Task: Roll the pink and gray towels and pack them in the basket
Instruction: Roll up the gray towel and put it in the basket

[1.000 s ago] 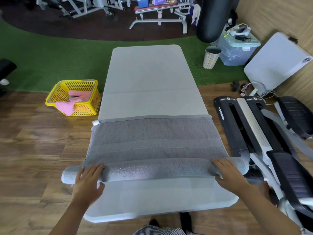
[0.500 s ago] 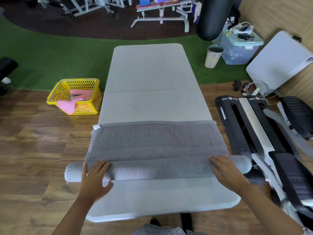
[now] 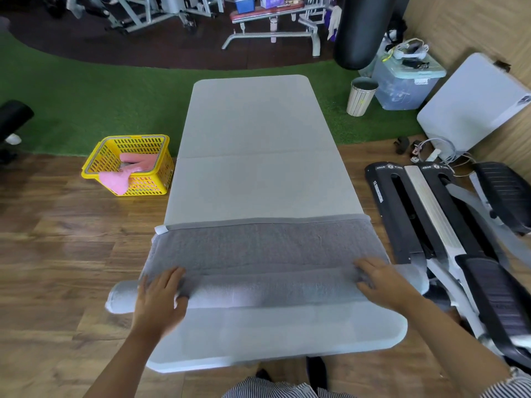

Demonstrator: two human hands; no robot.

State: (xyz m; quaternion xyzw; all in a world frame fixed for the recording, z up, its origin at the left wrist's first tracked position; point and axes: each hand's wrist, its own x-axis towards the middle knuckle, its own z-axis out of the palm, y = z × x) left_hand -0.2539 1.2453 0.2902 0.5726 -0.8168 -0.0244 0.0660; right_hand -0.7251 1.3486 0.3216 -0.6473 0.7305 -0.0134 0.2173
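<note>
A gray towel (image 3: 267,248) lies across the near part of a long gray table (image 3: 258,133), its near edge rolled into a thick tube whose ends overhang both table sides. My left hand (image 3: 159,300) presses flat on the roll near its left end. My right hand (image 3: 382,278) presses flat on the roll near its right end. On the wooden floor to the left of the table stands a yellow basket (image 3: 94,163), and a pink towel (image 3: 126,172) lies in it, draped over its front rim.
A black and silver exercise machine (image 3: 448,234) stands close along the table's right side. Farther right are a white folded table (image 3: 474,110), a clear storage bin (image 3: 405,81) and a small waste bin (image 3: 360,96). A punching bag (image 3: 359,30) hangs beyond, with benches behind.
Both hands have pushed the roll away from me, so the roll is thicker and less flat towel remains ahead of it.
</note>
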